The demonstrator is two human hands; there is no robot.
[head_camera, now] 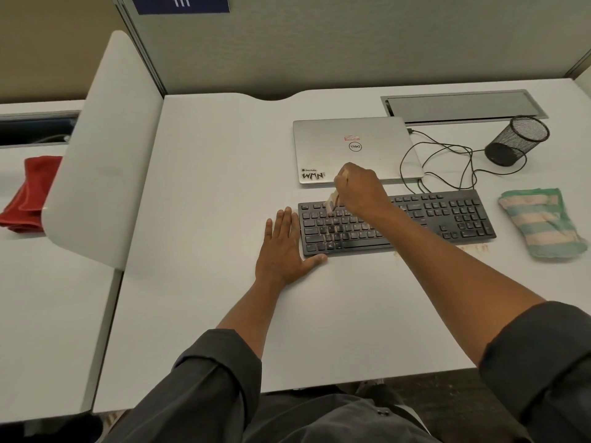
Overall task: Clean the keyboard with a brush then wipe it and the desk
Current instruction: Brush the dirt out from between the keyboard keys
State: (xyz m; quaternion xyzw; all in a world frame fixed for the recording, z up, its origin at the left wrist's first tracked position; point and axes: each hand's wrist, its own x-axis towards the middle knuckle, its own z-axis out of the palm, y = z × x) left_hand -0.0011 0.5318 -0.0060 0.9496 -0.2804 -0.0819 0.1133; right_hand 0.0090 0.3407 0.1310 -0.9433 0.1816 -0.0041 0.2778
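Left hand (284, 247): your fingers lie flat and straight on the desk (204, 199), thumb against the near left corner of the keyboard (396, 220); hold it there.
Right hand (359, 190): your fingers are curled round the brush (332, 203); bristles sit just below the grip, on the upper-left keys.
Handling: brush likely light, bristles soft; grip the handle.
Cloth (542, 223): limp; beyond the keyboard's right end.

Matt plastic keyboard (447, 219), brushed-metal laptop (355, 148) — towelling cloth (543, 222), smooth desk (208, 219).
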